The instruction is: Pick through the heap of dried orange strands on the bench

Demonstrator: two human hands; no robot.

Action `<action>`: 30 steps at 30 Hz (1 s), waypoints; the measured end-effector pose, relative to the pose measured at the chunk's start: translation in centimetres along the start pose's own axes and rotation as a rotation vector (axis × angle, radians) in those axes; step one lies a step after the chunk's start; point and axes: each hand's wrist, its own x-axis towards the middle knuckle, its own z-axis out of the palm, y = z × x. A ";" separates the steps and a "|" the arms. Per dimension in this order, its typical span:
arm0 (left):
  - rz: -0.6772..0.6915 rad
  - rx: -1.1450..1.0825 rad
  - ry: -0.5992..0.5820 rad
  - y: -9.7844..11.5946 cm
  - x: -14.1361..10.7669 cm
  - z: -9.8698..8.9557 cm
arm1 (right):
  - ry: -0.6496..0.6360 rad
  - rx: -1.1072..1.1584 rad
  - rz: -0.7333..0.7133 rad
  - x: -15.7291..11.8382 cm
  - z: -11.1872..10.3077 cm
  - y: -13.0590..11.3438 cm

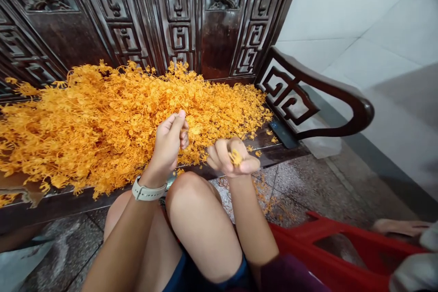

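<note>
A large heap of orange, thin-stemmed pieces that look like small artificial flowers (112, 118) lies across the seat of a dark carved wooden bench (219, 50). My left hand (170, 139), with a pale watch strap on the wrist, is closed in front of the heap, thumb up. What its curled fingers hold, if anything, blends into the orange behind. To its right, my right hand (231, 157) is closed in a fist over the bench's front edge. A small yellow-orange flower piece (235, 157) shows between its thumb and fingers.
The bench's curved armrest (342, 96) rises at the right, beside a white tiled wall (328, 13). Loose orange bits (270, 203) are scattered over the speckled floor. At the lower right stands a red plastic stool (331, 232), near another person's foot (400, 227).
</note>
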 end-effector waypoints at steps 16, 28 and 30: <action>0.034 0.261 -0.176 -1.4 -0.4 0.6 | 0.577 -0.554 0.087 1.1 1.0 2.9; -0.329 -0.244 -0.227 -0.6 -0.4 0.7 | 0.473 -0.390 0.210 0.8 1.2 2.4; -0.371 -0.283 -0.263 -0.3 -0.7 0.7 | 0.426 -0.349 0.235 0.5 0.9 2.0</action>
